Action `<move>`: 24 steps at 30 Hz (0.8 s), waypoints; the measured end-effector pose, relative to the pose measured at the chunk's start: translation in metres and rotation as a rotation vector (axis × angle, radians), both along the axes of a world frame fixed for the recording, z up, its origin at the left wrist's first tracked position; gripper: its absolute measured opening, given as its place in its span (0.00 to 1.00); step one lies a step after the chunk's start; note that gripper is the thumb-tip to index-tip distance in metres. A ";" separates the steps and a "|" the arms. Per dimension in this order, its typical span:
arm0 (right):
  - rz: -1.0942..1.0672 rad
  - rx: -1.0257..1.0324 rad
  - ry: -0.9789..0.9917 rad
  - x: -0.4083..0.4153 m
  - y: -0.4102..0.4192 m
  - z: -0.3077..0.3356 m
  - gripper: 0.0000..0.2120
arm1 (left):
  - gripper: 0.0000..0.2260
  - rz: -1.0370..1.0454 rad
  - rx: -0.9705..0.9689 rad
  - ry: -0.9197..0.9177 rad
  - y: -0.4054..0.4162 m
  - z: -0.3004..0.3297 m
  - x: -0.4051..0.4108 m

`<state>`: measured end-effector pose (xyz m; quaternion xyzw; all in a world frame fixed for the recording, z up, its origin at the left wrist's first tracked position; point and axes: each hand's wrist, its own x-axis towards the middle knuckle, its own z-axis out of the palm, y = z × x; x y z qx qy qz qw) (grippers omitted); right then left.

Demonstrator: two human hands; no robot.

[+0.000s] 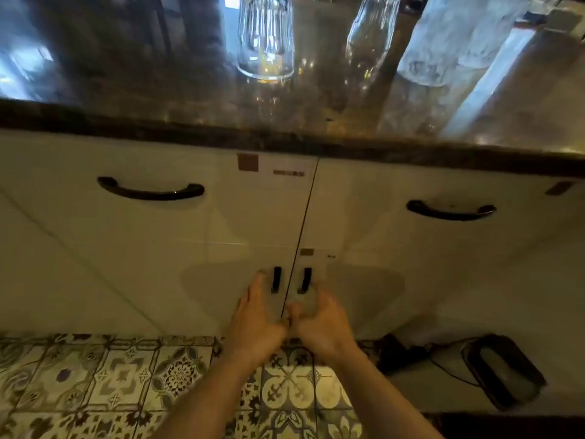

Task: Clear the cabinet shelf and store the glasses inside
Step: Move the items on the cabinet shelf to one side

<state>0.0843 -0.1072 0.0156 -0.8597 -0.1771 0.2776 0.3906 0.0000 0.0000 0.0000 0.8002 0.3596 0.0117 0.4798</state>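
Observation:
Three clear glasses stand on the dark counter: a ribbed glass (266, 42), a rounded glass (368, 36) and a frosted glass (449, 42). Below the counter, two white cabinet doors are closed, with short black handles, the left door handle (276, 279) and the right door handle (304, 281), side by side at the seam. My left hand (258, 318) reaches up just below and left of the left door handle, fingers apart and holding nothing. My right hand (319, 321) is curled just below the right door handle, blurred, with nothing visibly in it.
Two white drawers above the doors carry long black handles (150, 190) (451, 210). The dark counter edge (285, 137) overhangs them. Patterned floor tiles (126, 381) lie below. A dark framed object (503, 369) with a cable sits on the floor at the right.

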 end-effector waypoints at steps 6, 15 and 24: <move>-0.223 0.264 0.245 0.013 0.019 -0.033 0.20 | 0.49 0.118 -0.303 -0.149 -0.001 -0.034 0.021; -0.141 0.232 0.237 0.005 -0.003 -0.040 0.24 | 0.44 0.058 -0.299 -0.238 -0.002 -0.034 0.004; -0.152 0.174 0.249 -0.057 -0.083 -0.035 0.26 | 0.38 0.017 -0.263 -0.181 -0.037 -0.016 -0.097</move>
